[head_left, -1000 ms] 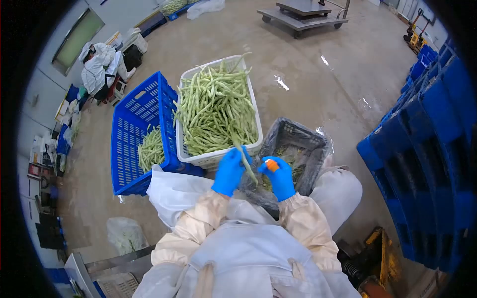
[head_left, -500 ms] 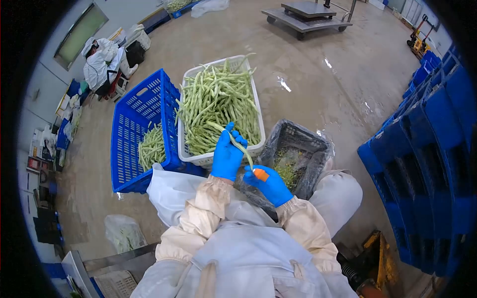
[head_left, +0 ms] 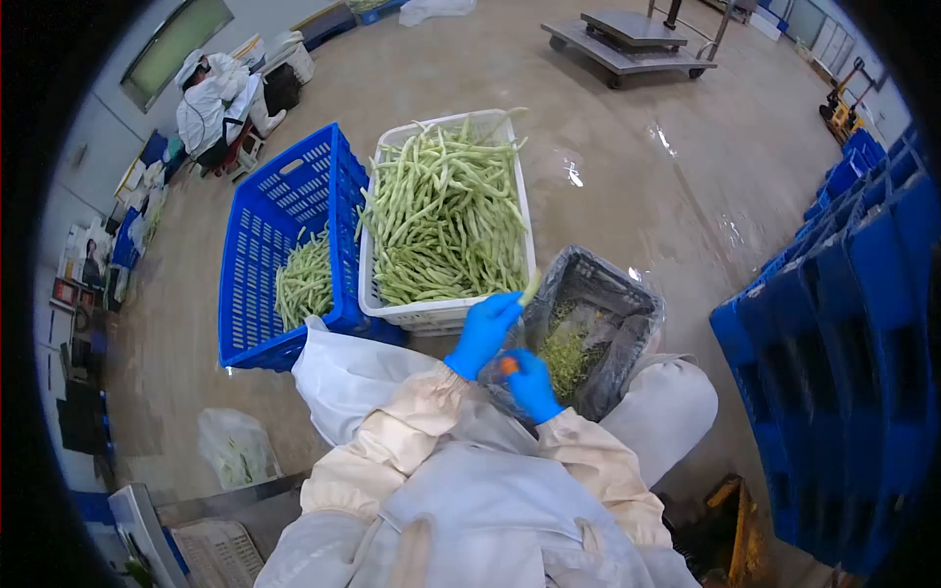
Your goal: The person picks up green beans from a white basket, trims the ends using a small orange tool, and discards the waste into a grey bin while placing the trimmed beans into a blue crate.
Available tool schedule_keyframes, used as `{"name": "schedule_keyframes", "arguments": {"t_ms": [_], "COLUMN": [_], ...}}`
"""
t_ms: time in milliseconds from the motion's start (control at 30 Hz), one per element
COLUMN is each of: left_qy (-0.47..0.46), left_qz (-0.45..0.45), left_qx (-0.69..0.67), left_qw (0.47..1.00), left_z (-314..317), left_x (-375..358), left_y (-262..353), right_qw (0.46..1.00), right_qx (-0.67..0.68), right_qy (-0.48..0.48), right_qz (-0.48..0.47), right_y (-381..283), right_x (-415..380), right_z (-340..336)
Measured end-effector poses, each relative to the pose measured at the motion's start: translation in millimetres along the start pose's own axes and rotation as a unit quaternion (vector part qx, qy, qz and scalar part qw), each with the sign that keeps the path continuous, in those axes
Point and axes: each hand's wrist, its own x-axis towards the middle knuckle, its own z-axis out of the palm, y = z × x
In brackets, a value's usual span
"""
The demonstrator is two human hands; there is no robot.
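Observation:
In the head view, my left hand [head_left: 484,335], in a blue glove, is closed round a long green bean [head_left: 530,288]; one end of the bean sticks up past the fingers. Just below and to the right, my right hand [head_left: 535,390], also blue-gloved, has its fingers curled in with a small orange object [head_left: 509,366] at the thumb side. Beyond the left hand stands a white basket [head_left: 530,230] heaped with long green beans [head_left: 446,211]. Beside my right hand sits a crate lined with dark plastic [head_left: 642,302], with green trimmings [head_left: 567,358] inside.
A blue crate [head_left: 257,230] on the left holds a smaller pile of beans [head_left: 305,282]. Blue pallets [head_left: 833,343] stand stacked at right. A metal platform cart [head_left: 627,54] is farther off, and a seated person [head_left: 216,103] in white works at far left.
Both hands have moved; the left has shifted right and down, bringing the bean toward the lined crate. The right has dropped slightly lower. The whole view has tilted a little.

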Motion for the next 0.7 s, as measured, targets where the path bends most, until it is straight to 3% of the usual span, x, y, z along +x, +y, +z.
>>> {"name": "schedule_keyframes", "arguments": {"t_ms": [33,100,133,167,200,233,267,300,333,367,400,467,500,567,633,700], "left_qy": [0.006,0.032,0.071,0.132,0.177,0.24,0.29,0.324,0.324,0.33,0.334,0.249,0.192,0.177,0.162,0.158], "left_qz": [-0.001,0.167,0.165,0.113,0.108,-0.011,0.055,0.118,0.117,0.175,0.234,0.177,0.089,0.112,0.015,0.021], "left_qx": [-0.001,0.205,0.244,0.095,0.113,0.113,0.325,0.519,0.52,0.536,0.549,0.565,0.626,0.598,0.692,0.701], "left_qw": [1.0,0.964,0.953,0.98,0.972,0.964,0.898,0.782,0.782,0.757,0.729,0.767,0.751,0.773,0.703,0.695], "left_z": [-12,-47,-81,-125,-188,-216,-241,-259,-271,-281,-287,-280,-250,-232,-203,-198], "left_x": [-2,-5,2,7,23,22,18,21,35,54,73,117,127,156,172,183], "left_y": [-2,-6,-7,-14,-43,13,50,68,62,46,26,-36,-29,-66,-74,-83], "right_qw": [0.994,0.962,0.951,0.935,0.936,0.924,0.911,0.911,0.915,0.917,0.922,0.93,0.936,0.941,0.955,0.955], "right_qx": [0.092,0.218,0.218,0.218,0.22,0.215,0.209,0.21,0.187,0.163,0.136,0.094,0.052,0.026,0.066,0.088], "right_qy": [0.051,0.163,0.216,0.27,0.268,0.299,0.329,0.328,0.341,0.354,0.346,0.344,0.342,0.329,0.267,0.255], "right_qz": [0.04,0.012,0.038,0.066,0.067,0.1,0.132,0.132,0.11,0.086,0.112,0.087,0.065,0.072,0.114,0.12], "right_y": [-1,-9,-9,-5,2,9,16,24,34,43,46,61,69,69,55,40], "right_x": [5,19,21,24,25,24,23,25,26,26,27,32,33,32,33,35], "right_z": [-9,-43,-62,-78,-89,-97,-100,-96,-91,-88,-86,-74,-69,-65,-62,-60]}}
